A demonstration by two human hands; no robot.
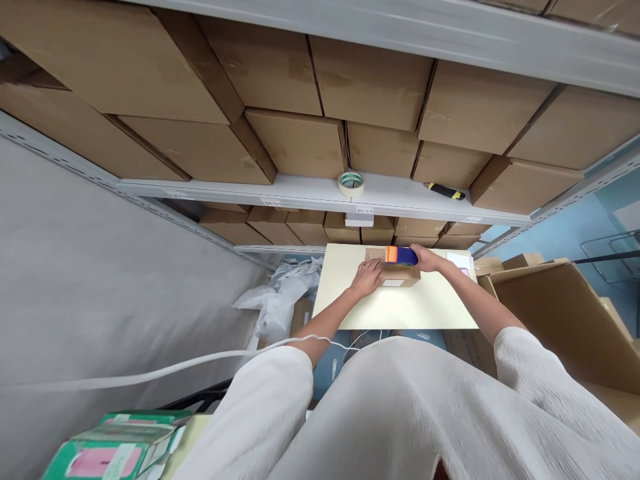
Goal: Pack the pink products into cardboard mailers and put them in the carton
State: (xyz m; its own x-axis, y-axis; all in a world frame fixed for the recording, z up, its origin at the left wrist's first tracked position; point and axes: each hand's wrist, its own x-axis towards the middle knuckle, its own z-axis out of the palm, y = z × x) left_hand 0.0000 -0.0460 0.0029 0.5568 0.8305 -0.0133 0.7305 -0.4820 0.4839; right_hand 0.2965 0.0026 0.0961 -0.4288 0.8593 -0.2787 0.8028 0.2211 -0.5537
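Both hands work at a small cardboard box (395,273) that sits toward the far edge of a pale yellow desk (400,310). On the box's near left side the left hand (369,276) lies flat, fingers spread across the cardboard, pressing rather than gripping. From the right, the right hand (428,259) closes its fingers round a blue and orange tape dispenser (401,255), which rests on the top of the box along its far edge. A white label (393,283) shows on the near face of the box. Just right of the box, a white sheet with a pink patch (461,265) lies on the desk, partly hidden behind the right wrist. Beyond the desk stands a grey metal shelf (310,193) stacked with large brown cartons (300,143); on its ledge a roll of tape (351,183) lies flat, and further right a yellow and black tool (445,191) lies on its side. To the left of the desk, crumpled white wrapping (280,300) is heaped on the floor. A large open carton (560,313) stands at the right, and green boxes with pink labels (120,450) sit near, at the lower left. A white cable (165,370) runs across the left forearm.
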